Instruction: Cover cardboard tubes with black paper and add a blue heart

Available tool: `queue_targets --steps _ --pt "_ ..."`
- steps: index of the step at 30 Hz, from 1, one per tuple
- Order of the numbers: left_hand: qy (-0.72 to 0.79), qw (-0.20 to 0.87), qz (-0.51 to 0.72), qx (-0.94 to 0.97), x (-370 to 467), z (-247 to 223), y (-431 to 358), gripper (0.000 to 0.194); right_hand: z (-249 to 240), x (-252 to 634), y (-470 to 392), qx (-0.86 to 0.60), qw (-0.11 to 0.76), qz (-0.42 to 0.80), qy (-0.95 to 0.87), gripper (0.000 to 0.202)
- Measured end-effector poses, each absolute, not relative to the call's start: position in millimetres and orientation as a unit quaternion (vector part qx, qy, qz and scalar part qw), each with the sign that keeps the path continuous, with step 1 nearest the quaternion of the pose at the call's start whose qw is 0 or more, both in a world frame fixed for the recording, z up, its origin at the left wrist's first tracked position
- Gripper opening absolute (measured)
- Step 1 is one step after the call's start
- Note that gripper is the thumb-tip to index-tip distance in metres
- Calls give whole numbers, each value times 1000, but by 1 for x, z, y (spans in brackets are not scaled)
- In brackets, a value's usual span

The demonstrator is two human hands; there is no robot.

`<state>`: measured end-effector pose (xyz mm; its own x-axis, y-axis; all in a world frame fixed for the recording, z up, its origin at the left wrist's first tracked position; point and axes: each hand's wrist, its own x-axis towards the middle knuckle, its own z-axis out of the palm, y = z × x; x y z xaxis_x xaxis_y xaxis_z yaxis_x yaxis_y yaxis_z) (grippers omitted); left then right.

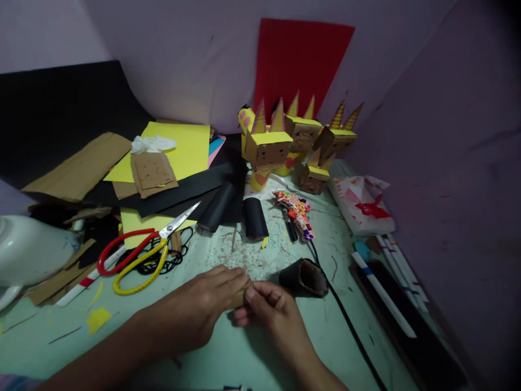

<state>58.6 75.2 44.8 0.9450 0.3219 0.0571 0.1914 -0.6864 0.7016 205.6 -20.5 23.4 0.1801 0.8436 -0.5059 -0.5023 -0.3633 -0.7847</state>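
Near the front middle of the table, my left hand [203,304] and my right hand [271,312] meet, fingertips together, on a small brown cardboard piece [240,297]. Most of that piece is hidden by the fingers. Just beyond my right hand a black paper-covered tube [295,278] lies on its side, its open end facing right. Two more black tubes, one upright-looking [255,219] and one leaning left [217,207], are farther back. Scissors [163,233] with red and yellow handles lie open left of my left hand.
Cardboard figures with pointed horns [268,149] stand at the back. A floral glue gun [296,213] trails a black cord [345,315]. A dark tray [407,326] is at right, a white jug [32,250] at left, and yellow paper [187,144] behind.
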Motion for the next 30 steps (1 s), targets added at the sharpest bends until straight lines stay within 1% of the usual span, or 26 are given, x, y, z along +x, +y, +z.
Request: queue_targets --steps 3,5,7,9,11,13,15,17,18,21,23,25,27,30 --pt "137 333 76 930 58 34 72 72 23 206 -20 -552 541 611 -173 52" --pt "142 323 73 933 58 31 71 76 23 205 -20 -564 542 601 -164 53" --pt "137 312 74 937 59 30 70 74 22 204 -19 -573 543 597 -144 53" --pt "119 298 91 943 59 32 70 67 22 203 -19 -569 553 595 -131 51" --pt "122 284 151 939 58 36 70 56 23 203 -19 -553 576 591 -115 46" --pt "193 271 255 908 56 42 73 42 25 203 -19 -532 614 577 -84 42" --pt "316 275 347 839 55 49 75 27 27 204 -18 -513 655 553 -50 39" --pt "408 322 376 767 54 53 75 15 27 203 -18 -500 683 531 -38 37" --pt "428 363 364 743 55 55 74 15 26 203 -18 -499 689 524 -44 36" --pt "427 504 278 697 61 56 66 23 19 202 -23 -519 680 506 -110 32" --pt "421 572 218 669 67 56 59 29 14 202 -28 -540 657 495 -181 33" --pt "424 603 189 649 71 58 55 29 11 202 -31 -561 624 484 -248 36" --pt "429 612 185 638 72 60 54 30 11 203 -32 -583 592 474 -292 40" --pt "435 624 191 620 71 61 55 29 13 203 -30 -607 570 458 -311 44"
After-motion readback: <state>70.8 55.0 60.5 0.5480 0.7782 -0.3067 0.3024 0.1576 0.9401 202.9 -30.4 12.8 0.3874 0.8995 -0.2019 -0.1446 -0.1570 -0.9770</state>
